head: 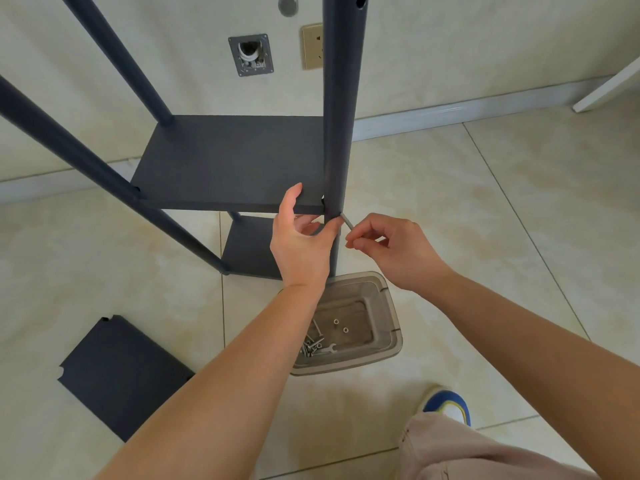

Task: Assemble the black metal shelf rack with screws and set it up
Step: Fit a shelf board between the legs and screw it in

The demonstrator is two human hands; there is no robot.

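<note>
Low in the frame, a clear tray of spare screws sits within reach. Just above, the right hand pinches a screw entering the post, while the left hand clasps the shelf edge, probably to align holes. Open floor lies right; the wall stands behind the rack.

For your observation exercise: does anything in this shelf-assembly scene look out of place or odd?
One dark shelf panel lies loose on the floor tiles, not yet fitted to the rack. Otherwise nothing stands out: the screws sit inside the clear plastic tray.
</note>
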